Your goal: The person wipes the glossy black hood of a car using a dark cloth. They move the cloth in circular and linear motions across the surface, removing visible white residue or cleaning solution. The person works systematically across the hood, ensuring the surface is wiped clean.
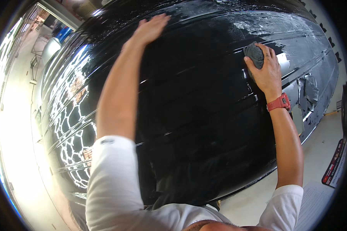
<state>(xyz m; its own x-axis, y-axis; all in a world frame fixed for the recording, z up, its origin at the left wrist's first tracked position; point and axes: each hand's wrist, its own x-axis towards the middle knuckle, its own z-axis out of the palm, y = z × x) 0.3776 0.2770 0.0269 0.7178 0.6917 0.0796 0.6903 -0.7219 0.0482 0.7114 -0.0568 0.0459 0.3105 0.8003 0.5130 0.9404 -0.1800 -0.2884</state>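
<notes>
A large, glossy black car-body panel (196,115) curves across the view beneath both arms, with wet streaks on it. My right hand (268,73) is closed around a dark grey sponge (253,56), which rests against the panel toward the right. My left hand (153,29) is stretched out over the far left part of the panel, fingers extended and holding nothing; whether it touches the surface I cannot tell. A greyish wet film (273,25) covers the panel beyond the sponge. Crumpled dark grey sheet pieces (310,88) lie on the right side, past my red wristwatch (279,102).
Bright light patterns reflect off the panel's left side. A pale floor (254,190) shows below its near edge. At the lower right is a dark, red-edged printed strip (334,163). A blue object (63,34) stands at the far left, near a doorway-like frame.
</notes>
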